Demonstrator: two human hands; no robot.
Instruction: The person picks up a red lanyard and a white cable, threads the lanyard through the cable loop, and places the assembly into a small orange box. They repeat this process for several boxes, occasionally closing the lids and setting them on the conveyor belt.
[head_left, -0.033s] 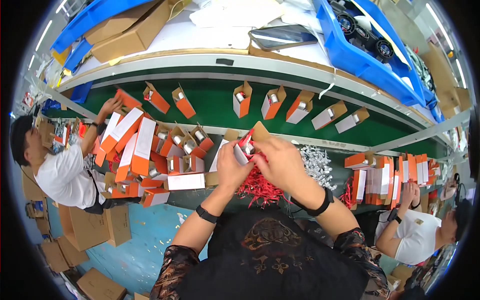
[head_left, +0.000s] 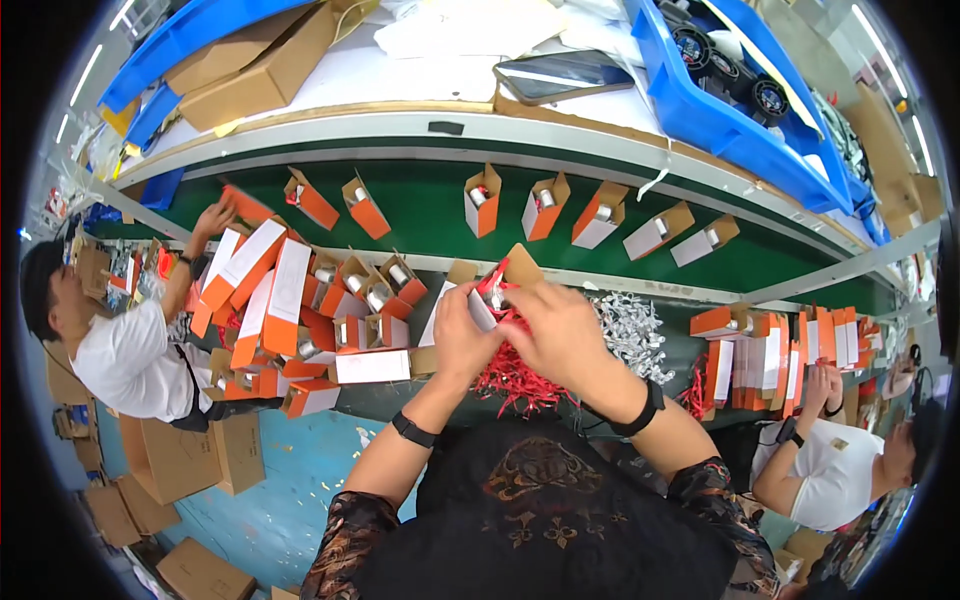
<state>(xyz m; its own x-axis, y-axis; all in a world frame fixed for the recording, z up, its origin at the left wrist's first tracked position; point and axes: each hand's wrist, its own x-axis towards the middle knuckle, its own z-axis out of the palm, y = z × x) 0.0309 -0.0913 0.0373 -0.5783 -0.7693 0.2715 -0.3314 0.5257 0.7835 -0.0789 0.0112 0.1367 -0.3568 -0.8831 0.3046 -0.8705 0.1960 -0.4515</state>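
My left hand (head_left: pixel 463 338) is closed round a small open cardboard box with its brown flap (head_left: pixel 522 266) raised. A red strip (head_left: pixel 490 272) and a shiny silver part show at the box's mouth. My right hand (head_left: pixel 565 335) is at the same opening, thumb and fingers drawn together; what they pinch is hidden. Just below the hands lies a heap of red strips (head_left: pixel 515 382). Beside my right hand is a heap of silver-white strips (head_left: pixel 632 335).
Filled orange-and-white boxes (head_left: pixel 285 285) pile up at left; more boxes (head_left: pixel 775 355) stand in rows at right. Several open boxes (head_left: pixel 545 208) sit on the green conveyor (head_left: pixel 430 205). Above runs a shelf with a phone (head_left: pixel 565 75) and blue bin (head_left: pixel 740 120). Co-workers (head_left: pixel 130 335) flank me.
My right hand's fingers have shifted slightly at the box opening. At far left, the co-worker's hand and the orange box near it have moved a little left. My left hand stays on the box.
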